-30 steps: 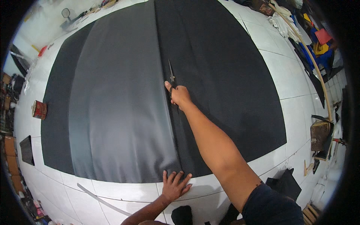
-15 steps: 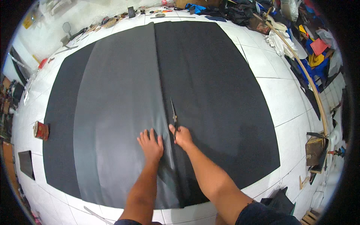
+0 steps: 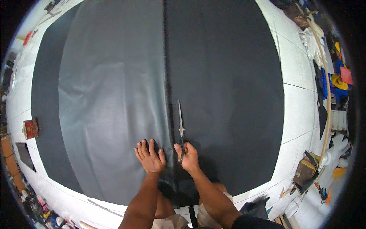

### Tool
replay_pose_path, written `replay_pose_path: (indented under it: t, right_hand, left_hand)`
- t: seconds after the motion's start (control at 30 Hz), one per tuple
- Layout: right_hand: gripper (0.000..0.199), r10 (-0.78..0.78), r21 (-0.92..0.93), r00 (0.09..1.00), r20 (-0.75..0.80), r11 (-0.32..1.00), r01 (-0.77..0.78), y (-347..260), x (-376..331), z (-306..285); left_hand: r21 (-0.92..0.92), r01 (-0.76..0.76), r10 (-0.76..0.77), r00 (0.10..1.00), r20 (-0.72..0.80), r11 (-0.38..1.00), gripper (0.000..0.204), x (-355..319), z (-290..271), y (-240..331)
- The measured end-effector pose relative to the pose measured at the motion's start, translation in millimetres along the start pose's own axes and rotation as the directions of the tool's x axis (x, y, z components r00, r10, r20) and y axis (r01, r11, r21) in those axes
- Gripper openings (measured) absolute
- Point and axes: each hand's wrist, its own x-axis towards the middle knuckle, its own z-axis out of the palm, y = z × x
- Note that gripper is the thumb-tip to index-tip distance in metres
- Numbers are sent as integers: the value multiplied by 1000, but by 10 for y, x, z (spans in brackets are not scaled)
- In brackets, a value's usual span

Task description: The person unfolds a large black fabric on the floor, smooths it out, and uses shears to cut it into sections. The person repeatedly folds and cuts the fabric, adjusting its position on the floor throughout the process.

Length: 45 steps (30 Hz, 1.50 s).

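A large black sheet (image 3: 228, 76) lies spread over the floor, and a shinier dark grey layer (image 3: 114, 95) covers its left part, with a folded edge running lengthwise near the middle. My left hand (image 3: 151, 158) rests flat on the grey layer, fingers spread, just left of that edge. In my right hand (image 3: 189, 155) is a pair of scissors (image 3: 180, 124), gripped by the black handles. Its blades look closed and point away from me, over the black sheet right beside the fold. Whether the blades touch the sheet I cannot tell.
A red-brown tin can (image 3: 30, 129) stands at the sheet's left edge, near a small dark piece (image 3: 26, 156). White tiles (image 3: 299, 107) surround the sheet. To the right are a long wooden pole (image 3: 326, 99), heaped coloured scraps (image 3: 339, 82) and a brown box (image 3: 305, 171).
The view has tilted down toward me, so my knees now show and the far wall is gone. My left hand still presses the grey layer; the scissors stay in my right hand.
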Motion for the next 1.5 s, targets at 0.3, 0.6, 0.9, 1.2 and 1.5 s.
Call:
replay_pose_path:
  t: [0.3, 0.6, 0.9, 1.2, 1.5]
  right_hand:
    - [40, -126, -32, 991, -44, 992, 125, -792, 891, 173]
    - [57, -311, -254, 948, -66, 924, 285, -1980, 2475, 310]
    - [58, -261, -219, 965, 1, 942, 255, -2627, 3180, 391]
    - [57, -294, -338, 954, -66, 906, 256, -2527, 3316, 534]
    - [51, -239, -346, 964, -119, 920, 186, -2557, 3093, 444]
  left_hand:
    - [28, -27, 27, 1000, -7, 999, 53, 50, 17, -13]
    - [40, -50, 48, 998, 36, 998, 55, -5, -7, 20]
    - [-6, 52, -52, 999, -3, 999, 49, 171, -12, 8]
    - [-3, -34, 31, 941, -336, 999, 41, 4661, 86, 472]
    - [12, 39, -36, 981, -188, 999, 49, 4907, 365, 683]
